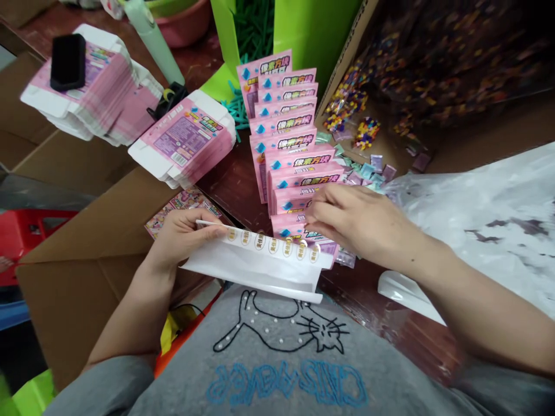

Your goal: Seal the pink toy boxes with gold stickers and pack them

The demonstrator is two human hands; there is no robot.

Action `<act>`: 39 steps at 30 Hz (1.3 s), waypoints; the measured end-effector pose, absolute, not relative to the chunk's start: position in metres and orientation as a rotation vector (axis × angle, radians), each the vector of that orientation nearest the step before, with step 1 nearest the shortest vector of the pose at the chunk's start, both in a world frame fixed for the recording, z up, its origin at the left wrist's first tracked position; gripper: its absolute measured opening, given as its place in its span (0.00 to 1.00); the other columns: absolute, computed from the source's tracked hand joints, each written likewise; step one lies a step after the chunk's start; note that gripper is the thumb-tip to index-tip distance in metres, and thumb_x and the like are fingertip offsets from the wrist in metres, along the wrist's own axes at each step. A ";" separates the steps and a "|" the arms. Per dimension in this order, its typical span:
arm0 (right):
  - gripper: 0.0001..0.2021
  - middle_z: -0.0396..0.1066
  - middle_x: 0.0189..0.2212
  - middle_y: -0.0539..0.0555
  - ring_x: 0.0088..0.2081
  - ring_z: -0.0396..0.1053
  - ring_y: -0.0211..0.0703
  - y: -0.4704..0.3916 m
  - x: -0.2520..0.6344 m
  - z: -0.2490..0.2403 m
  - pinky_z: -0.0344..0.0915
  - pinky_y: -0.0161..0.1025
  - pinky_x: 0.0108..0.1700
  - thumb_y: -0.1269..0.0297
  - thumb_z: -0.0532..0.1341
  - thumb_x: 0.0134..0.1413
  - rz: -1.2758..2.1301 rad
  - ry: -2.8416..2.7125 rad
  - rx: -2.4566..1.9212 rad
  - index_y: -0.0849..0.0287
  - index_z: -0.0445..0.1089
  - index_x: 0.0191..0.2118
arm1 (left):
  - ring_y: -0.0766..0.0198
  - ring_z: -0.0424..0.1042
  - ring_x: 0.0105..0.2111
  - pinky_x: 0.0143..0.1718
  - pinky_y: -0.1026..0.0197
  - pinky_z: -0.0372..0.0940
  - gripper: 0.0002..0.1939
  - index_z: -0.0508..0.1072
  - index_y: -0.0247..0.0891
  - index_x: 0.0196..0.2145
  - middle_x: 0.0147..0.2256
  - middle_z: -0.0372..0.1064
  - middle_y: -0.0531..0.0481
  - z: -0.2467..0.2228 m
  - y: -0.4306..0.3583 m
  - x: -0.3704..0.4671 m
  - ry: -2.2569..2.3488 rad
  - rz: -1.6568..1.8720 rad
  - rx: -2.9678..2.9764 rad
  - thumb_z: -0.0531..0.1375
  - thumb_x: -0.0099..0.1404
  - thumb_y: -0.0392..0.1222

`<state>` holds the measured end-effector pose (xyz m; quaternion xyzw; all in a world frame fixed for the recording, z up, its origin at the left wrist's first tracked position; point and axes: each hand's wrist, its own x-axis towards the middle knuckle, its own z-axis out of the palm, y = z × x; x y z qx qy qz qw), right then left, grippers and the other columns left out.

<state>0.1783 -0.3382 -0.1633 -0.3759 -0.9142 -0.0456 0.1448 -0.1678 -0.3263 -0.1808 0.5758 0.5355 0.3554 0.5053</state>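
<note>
My left hand (184,234) pinches the left end of a white sticker sheet (255,266), whose lower edge curls up. A row of clear round stickers with gold lettering (273,245) runs along its upper edge. Above it, my right hand (353,219) is closed, with fingertips pressed together against the front of a row of pink boxes (284,141). Whatever those fingertips hold is hidden or too small to name. The boxes stand upright, one behind another, leading away from me. The sheet's right end covers part of the nearest box.
Flat pink cartons (186,136) lie stacked at left, with a black device (68,62) on another stack. Behind the row stands a green box (321,34) of teal sticks. Small sachets (368,167) spill from a cardboard box at right, near white plastic (485,214).
</note>
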 end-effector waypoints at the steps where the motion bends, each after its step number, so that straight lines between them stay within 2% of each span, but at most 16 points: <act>1: 0.11 0.74 0.41 0.57 0.39 0.71 0.48 -0.339 0.181 -0.166 0.67 0.44 0.42 0.60 0.60 0.77 -0.126 -2.601 -1.080 0.56 0.79 0.43 | 0.65 0.69 0.18 0.17 0.67 0.57 0.07 0.83 0.42 0.22 0.21 0.77 0.49 -0.181 -0.325 -0.167 1.289 0.868 1.388 0.76 0.51 0.43; 3: 0.12 0.75 0.41 0.56 0.43 0.72 0.49 -0.340 0.189 -0.171 0.68 0.45 0.45 0.57 0.61 0.76 -0.020 -2.528 -1.079 0.52 0.82 0.45 | 0.66 0.69 0.18 0.18 0.67 0.57 0.07 0.83 0.42 0.22 0.22 0.78 0.49 -0.180 -0.321 -0.166 1.277 0.904 1.397 0.76 0.50 0.43; 6: 0.11 0.77 0.44 0.57 0.47 0.76 0.49 -0.342 0.201 -0.167 0.72 0.44 0.47 0.55 0.64 0.75 0.375 -2.376 -1.025 0.48 0.83 0.52 | 0.65 0.69 0.18 0.18 0.67 0.57 0.08 0.83 0.41 0.22 0.22 0.78 0.49 -0.179 -0.313 -0.162 1.264 0.955 1.411 0.76 0.51 0.44; 9: 0.07 0.79 0.43 0.55 0.49 0.78 0.47 -0.345 0.206 -0.151 0.74 0.42 0.50 0.59 0.67 0.72 0.722 -2.297 -0.885 0.52 0.82 0.48 | 0.66 0.67 0.17 0.17 0.67 0.57 0.10 0.82 0.40 0.22 0.20 0.75 0.49 -0.181 -0.305 -0.160 1.277 0.952 1.408 0.77 0.50 0.45; 11: 0.03 0.80 0.41 0.53 0.47 0.78 0.45 -0.344 0.206 -0.139 0.73 0.41 0.49 0.62 0.68 0.71 0.817 -2.282 -0.817 0.53 0.80 0.44 | 0.66 0.67 0.17 0.17 0.67 0.57 0.12 0.81 0.40 0.22 0.20 0.74 0.50 -0.184 -0.301 -0.159 1.296 0.944 1.383 0.78 0.50 0.46; 13: 0.03 0.78 0.39 0.53 0.43 0.77 0.44 -0.338 0.205 -0.130 0.73 0.41 0.46 0.63 0.67 0.71 0.814 -2.244 -0.816 0.53 0.78 0.41 | 0.67 0.66 0.16 0.16 0.67 0.57 0.14 0.80 0.40 0.22 0.19 0.73 0.50 -0.186 -0.297 -0.158 1.306 0.954 1.347 0.78 0.49 0.48; 16: 0.06 0.77 0.39 0.54 0.44 0.76 0.47 -0.320 0.206 -0.128 0.71 0.44 0.47 0.60 0.65 0.73 0.708 -2.303 -0.895 0.53 0.75 0.41 | 0.67 0.65 0.17 0.16 0.67 0.56 0.14 0.79 0.40 0.21 0.20 0.74 0.51 -0.189 -0.294 -0.157 1.315 0.958 1.357 0.78 0.48 0.48; 19: 0.09 0.77 0.43 0.56 0.46 0.75 0.50 -0.300 0.206 -0.138 0.65 0.46 0.48 0.57 0.61 0.75 0.544 -2.493 -0.969 0.54 0.73 0.42 | 0.66 0.67 0.18 0.17 0.66 0.57 0.13 0.80 0.40 0.21 0.20 0.74 0.50 -0.189 -0.294 -0.156 1.329 0.942 1.404 0.77 0.50 0.49; 22: 0.07 0.77 0.43 0.55 0.45 0.75 0.49 -0.288 0.205 -0.151 0.59 0.45 0.47 0.58 0.61 0.75 0.380 -2.595 -1.027 0.54 0.72 0.44 | 0.65 0.69 0.18 0.18 0.65 0.58 0.14 0.80 0.40 0.21 0.22 0.76 0.48 -0.189 -0.293 -0.156 1.329 0.920 1.408 0.78 0.49 0.50; 26: 0.11 0.77 0.46 0.57 0.46 0.74 0.51 -0.286 0.205 -0.165 0.57 0.45 0.47 0.54 0.60 0.77 0.194 -2.538 -1.024 0.55 0.73 0.50 | 0.65 0.70 0.19 0.20 0.66 0.61 0.12 0.81 0.40 0.21 0.22 0.78 0.48 -0.189 -0.288 -0.157 1.300 0.924 1.395 0.77 0.48 0.47; 30: 0.13 0.77 0.43 0.54 0.45 0.73 0.48 -0.289 0.209 -0.177 0.56 0.46 0.48 0.52 0.59 0.78 0.056 -2.468 -0.988 0.51 0.78 0.47 | 0.64 0.70 0.19 0.20 0.66 0.61 0.12 0.80 0.41 0.21 0.23 0.78 0.48 -0.186 -0.281 -0.152 1.290 0.947 1.388 0.77 0.48 0.47; 34: 0.13 0.78 0.43 0.54 0.45 0.75 0.47 -0.295 0.210 -0.170 0.60 0.46 0.48 0.50 0.62 0.76 0.318 -2.371 -0.975 0.47 0.82 0.51 | 0.64 0.70 0.19 0.19 0.66 0.62 0.12 0.80 0.41 0.20 0.22 0.77 0.48 -0.181 -0.275 -0.144 1.273 0.952 1.392 0.77 0.47 0.47; 39: 0.04 0.81 0.40 0.51 0.44 0.77 0.44 -0.301 0.205 -0.139 0.67 0.44 0.48 0.59 0.68 0.72 0.721 -2.289 -0.707 0.51 0.80 0.43 | 0.66 0.68 0.18 0.18 0.66 0.59 0.13 0.80 0.40 0.21 0.20 0.75 0.50 -0.180 -0.270 -0.140 1.257 0.954 1.372 0.77 0.49 0.49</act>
